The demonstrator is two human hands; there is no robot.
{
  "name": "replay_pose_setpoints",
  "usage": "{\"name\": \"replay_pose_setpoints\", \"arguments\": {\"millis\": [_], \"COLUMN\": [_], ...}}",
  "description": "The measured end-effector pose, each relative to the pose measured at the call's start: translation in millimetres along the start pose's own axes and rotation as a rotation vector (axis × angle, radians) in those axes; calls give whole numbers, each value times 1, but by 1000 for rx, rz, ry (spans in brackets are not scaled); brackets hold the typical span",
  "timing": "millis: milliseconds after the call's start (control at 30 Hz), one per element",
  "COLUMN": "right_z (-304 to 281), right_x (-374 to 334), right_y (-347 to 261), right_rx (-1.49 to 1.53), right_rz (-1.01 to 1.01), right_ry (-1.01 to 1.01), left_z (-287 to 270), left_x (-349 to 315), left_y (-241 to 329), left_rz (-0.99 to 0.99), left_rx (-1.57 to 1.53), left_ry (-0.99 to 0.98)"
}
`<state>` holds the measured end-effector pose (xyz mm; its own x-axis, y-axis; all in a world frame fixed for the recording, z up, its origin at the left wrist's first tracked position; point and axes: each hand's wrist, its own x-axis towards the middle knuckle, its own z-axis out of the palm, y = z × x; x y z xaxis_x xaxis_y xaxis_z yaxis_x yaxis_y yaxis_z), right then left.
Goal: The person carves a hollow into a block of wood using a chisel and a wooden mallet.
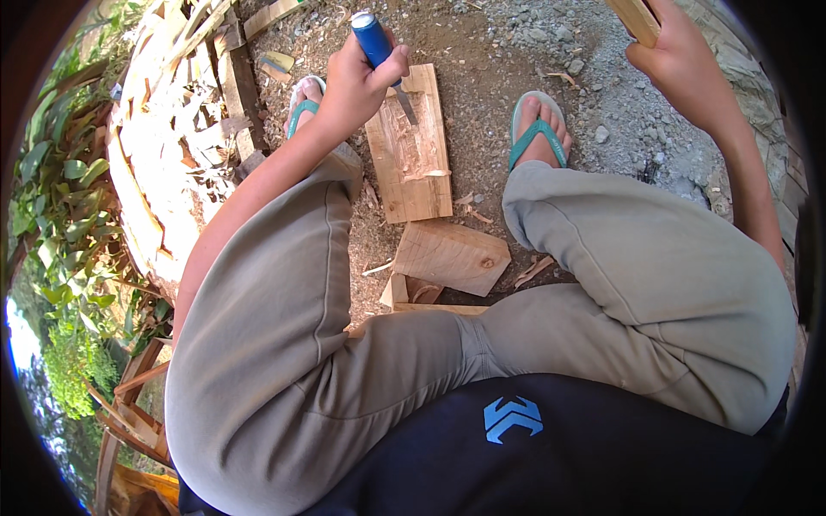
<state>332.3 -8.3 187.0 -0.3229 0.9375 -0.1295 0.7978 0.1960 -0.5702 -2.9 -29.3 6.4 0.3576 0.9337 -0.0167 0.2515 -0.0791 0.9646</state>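
Note:
My left hand is closed around the blue handle of a chisel. Its metal blade slants down, with the tip at the hollowed face of a wooden board. The board lies on the ground between my feet, its middle roughly carved out and a curled chip near its lower right edge. Off to the upper right, my right hand is raised and grips a piece of wood, whose far end is cut off by the picture's edge.
Below the board lies a wood block with a knot, beside smaller offcuts. My sandalled feet flank the board. Scrap wood and leafy plants line the left; grey gravel covers ground at the right.

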Motion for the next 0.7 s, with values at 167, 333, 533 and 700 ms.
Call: {"name": "replay_pose_setpoints", "arguments": {"millis": [167, 333, 533, 700], "right_z": [-7, -6, 0, -6], "right_x": [-2, -9, 0, -2], "right_y": [-13, -39, -10, -5], "right_rx": [41, -92, -7, 8], "right_rz": [161, 119, 124, 69], "right_ry": [-45, -102, -122, -69], "left_z": [2, -2, -4, 3], "left_x": [1, 2, -4, 1], "left_y": [2, 8, 7, 6], "left_rz": [14, 31, -1, 13], "left_rx": [-40, 41, 75, 21], "left_ry": [49, 17, 34, 63]}}
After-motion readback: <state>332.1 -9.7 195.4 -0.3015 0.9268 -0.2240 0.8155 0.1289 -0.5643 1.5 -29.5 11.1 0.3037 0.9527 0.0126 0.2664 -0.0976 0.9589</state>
